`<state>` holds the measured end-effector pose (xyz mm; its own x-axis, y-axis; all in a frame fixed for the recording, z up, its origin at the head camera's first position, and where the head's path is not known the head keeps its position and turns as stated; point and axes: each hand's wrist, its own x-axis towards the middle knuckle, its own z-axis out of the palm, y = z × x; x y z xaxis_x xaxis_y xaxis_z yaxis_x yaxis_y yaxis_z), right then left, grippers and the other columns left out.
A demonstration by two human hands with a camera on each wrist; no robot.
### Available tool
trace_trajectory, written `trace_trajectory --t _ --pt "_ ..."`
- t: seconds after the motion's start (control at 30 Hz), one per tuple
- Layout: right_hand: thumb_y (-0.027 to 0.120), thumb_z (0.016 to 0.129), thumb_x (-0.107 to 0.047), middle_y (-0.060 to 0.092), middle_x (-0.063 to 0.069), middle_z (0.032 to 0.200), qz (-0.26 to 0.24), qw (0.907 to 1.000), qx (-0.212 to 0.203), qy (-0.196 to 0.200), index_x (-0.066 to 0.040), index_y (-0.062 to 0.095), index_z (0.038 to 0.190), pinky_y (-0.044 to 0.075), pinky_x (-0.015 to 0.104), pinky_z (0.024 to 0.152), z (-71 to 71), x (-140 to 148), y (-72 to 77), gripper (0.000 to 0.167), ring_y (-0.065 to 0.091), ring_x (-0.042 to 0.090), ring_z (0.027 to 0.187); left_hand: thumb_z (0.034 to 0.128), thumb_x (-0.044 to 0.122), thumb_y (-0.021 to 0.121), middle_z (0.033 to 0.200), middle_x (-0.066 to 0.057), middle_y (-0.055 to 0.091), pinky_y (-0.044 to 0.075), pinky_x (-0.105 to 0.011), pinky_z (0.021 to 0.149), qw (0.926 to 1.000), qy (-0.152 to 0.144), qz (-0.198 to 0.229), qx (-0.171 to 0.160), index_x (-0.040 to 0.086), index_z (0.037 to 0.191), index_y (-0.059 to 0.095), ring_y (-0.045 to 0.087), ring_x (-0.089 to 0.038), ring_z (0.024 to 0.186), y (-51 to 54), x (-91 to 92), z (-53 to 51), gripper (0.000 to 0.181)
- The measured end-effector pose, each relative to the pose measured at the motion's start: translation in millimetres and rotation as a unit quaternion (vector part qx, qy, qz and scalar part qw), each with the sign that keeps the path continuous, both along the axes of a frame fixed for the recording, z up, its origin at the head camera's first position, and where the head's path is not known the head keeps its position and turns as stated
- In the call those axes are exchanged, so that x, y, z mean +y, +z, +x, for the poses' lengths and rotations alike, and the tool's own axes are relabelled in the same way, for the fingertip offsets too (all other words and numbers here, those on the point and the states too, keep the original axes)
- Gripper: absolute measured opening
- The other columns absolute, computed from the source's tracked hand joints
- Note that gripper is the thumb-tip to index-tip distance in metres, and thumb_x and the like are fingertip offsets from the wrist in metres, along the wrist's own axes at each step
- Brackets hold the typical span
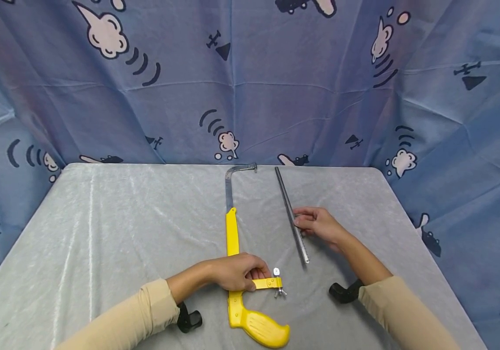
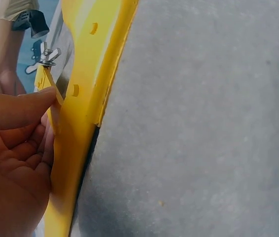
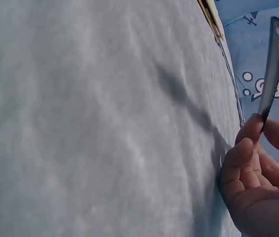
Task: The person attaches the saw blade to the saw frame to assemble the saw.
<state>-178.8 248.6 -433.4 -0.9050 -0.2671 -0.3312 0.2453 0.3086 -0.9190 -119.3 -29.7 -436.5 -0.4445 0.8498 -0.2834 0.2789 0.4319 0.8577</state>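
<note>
A yellow hacksaw frame [image 1: 232,231] without a blade lies on the cloth in the head view, its handle [image 1: 267,330] toward me and its bent metal end at the back. My left hand [image 1: 240,272] pinches the short yellow arm that sticks out above the handle, beside a pin and wing nut [image 2: 47,57]. To the right, my right hand [image 1: 317,223] pinches a dark, narrow hacksaw blade [image 1: 291,209] near its middle. In the right wrist view the holed end of the blade [image 3: 273,64] rises above the thumb and fingertip, and its shadow falls on the cloth.
A pale grey cloth [image 1: 101,233] covers the table. Behind and beside it hangs a blue patterned curtain [image 1: 180,63]. Black wrist-worn camera mounts [image 1: 189,318] show below both forearms.
</note>
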Motion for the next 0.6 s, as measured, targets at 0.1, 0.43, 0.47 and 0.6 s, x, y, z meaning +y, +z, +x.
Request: trace_trajectory --t 0.1,0.43,0.47,0.6 --pt "0.061 0.097 -0.006 0.065 0.001 0.094 -0.015 0.9999 0.0 0.002 0.014 0.042 0.14 0.052 0.024 0.072 1.2 -3.0 -0.5 0.051 0.059 0.006 0.079 0.0886 -0.006 0.066 0.091 0.009 0.059 0.047 -0.018 0.08 1.0 -0.002 0.0 0.005 0.011 0.111 0.067 0.053 -0.002 0.084 -1.1 0.3 -0.1 0.028" --pt "0.062 0.096 -0.005 0.065 0.002 0.092 -0.046 0.9987 0.003 0.02 0.015 0.041 0.14 0.052 0.024 0.071 5.1 -15.3 -1.0 0.052 0.059 0.007 0.077 0.0881 -0.006 0.066 0.09 0.009 0.058 0.047 -0.018 0.079 0.9998 -0.008 0.003 0.018 0.01 0.11 0.067 0.053 -0.001 0.083 -3.8 0.8 -1.1 0.028" --pt "0.062 0.096 -0.005 0.065 0.001 0.092 -0.049 0.9986 0.003 0.022 0.015 0.041 0.14 0.052 0.024 0.071 5.1 -16.3 -1.2 0.052 0.059 0.007 0.077 0.0879 -0.006 0.067 0.09 0.009 0.058 0.047 -0.018 0.078 0.9998 -0.007 0.004 0.019 0.01 0.11 0.067 0.053 -0.001 0.082 -4.1 0.9 -1.1 0.028" --pt "0.06 0.097 -0.004 0.065 0.002 0.092 -0.059 0.9978 0.003 0.03 0.016 0.041 0.139 0.052 0.025 0.072 3.8 -19.6 -3.1 0.051 0.059 0.007 0.078 0.0875 -0.007 0.067 0.089 0.008 0.059 0.047 -0.018 0.078 0.9998 -0.005 0.006 0.016 0.009 0.11 0.067 0.053 -0.001 0.082 -4.5 1.3 -0.8 0.028"
